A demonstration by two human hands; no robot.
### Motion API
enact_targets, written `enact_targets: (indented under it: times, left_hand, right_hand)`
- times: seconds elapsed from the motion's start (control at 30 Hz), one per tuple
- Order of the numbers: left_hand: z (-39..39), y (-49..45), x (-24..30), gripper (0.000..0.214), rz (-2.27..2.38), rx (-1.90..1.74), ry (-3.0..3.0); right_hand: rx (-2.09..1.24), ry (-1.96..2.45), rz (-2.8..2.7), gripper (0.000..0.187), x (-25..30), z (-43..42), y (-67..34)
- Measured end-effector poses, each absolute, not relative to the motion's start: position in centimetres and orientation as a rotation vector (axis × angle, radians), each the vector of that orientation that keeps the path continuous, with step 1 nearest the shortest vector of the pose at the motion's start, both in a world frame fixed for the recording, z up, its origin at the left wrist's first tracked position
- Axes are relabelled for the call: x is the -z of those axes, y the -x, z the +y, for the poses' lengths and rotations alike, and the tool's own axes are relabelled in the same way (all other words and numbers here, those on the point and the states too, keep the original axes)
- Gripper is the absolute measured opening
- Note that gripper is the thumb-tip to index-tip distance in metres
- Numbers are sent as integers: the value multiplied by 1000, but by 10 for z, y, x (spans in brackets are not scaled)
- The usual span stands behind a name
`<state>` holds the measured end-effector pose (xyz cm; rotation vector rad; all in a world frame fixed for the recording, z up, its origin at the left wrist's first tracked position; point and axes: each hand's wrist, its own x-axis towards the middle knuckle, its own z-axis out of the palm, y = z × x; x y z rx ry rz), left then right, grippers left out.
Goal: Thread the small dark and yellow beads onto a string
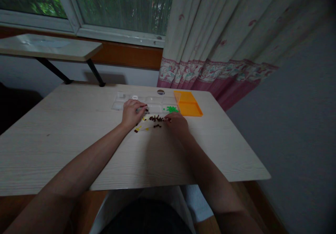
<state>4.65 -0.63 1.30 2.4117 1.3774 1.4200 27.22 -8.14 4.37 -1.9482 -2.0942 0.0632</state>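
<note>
My left hand (132, 113) rests knuckles up on the light wooden table (78, 146), its fingers curled at the near edge of a clear plastic compartment tray (125, 102); what its fingertips hold is too small to name. My right hand (176, 123) lies just right of it, fingertips pinched at a scatter of small dark brown pieces (155, 118). A few yellow pieces (139, 128) lie by my left wrist. A heap of green pieces (172, 109) sits beyond my right hand.
An orange tray (187, 108) lies right of the green heap. A small round dark object (160, 92) sits at the table's far edge. A second table (49, 47) stands at back left under the window. Curtains (217, 38) hang at back right.
</note>
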Motion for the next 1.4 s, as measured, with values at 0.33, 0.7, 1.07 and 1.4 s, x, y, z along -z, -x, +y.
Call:
enact_targets:
  times: [0.33,0.7,1.07,1.4]
  left_hand:
    - [-3,-47,-10,20,1420,-1381,-2405]
    - [-1,-46,-5,17,1475,-1321,-2432]
    - [-3,-46,-5,20,1494,-1284,-2433]
    - [-6,-48,-9,20,1356,-1341,-2486]
  right_hand:
    - [-34,1937,-2214,25,-46,-83,-271]
    - [14,1998,-2272,27,-52,-83,-267]
    - [-8,2049,-2264,30,-55,-84,-265]
    - [30,2001,-2233,28,-53,-83,-266]
